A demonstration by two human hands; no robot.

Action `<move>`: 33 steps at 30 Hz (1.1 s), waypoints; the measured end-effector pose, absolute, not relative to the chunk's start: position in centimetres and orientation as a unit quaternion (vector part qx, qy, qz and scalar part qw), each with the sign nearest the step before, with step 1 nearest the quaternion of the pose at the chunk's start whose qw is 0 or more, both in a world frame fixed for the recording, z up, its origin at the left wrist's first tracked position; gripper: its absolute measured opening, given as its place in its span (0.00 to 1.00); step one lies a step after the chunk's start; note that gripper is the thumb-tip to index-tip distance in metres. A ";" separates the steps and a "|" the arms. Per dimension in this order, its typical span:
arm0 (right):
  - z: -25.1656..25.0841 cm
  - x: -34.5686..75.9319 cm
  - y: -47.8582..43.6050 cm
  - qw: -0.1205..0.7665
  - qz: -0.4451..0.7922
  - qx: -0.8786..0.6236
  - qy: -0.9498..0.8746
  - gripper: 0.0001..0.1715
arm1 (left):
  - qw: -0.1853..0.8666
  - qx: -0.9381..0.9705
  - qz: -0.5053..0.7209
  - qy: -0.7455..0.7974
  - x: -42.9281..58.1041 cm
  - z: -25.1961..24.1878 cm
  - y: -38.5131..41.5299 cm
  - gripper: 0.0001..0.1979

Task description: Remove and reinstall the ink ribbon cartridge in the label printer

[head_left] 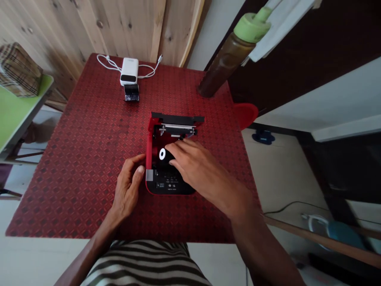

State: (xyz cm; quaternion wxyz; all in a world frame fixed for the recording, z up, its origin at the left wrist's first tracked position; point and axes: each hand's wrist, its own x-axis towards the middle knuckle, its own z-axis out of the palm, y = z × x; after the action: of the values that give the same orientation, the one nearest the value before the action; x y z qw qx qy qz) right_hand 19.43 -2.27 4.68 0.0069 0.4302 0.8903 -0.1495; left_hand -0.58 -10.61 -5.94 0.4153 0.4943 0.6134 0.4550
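Note:
A small red and black printer (154, 137) with its lid open lies on the red patterned table (89, 159). A roll with a white core (162, 154) sits inside it. My right hand (199, 169) reaches into the open bay, fingers curled around the roll. My left hand (128, 186) rests against the printer's left side, thumb on its front corner, fingers loosely bent and holding nothing.
A white power bank (129, 70) with a white cable (104, 62) and a small black part (131, 92) lie at the table's far edge. A brown bottle with a green cap (229, 55) stands at the far right. A green side table (18, 111) is on the left.

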 end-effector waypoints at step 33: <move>2.2 22.9 -2.0 -0.138 -0.248 0.320 0.904 0.13 | 0.407 0.504 0.442 0.621 -0.7 -6.0 -10.5 0.24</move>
State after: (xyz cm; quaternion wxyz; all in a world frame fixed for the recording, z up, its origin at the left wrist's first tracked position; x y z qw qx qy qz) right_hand 22.94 -2.02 2.18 -0.1382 0.3203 0.9038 -0.2478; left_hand -0.69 -10.53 -6.02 0.4070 0.5035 0.6209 0.4420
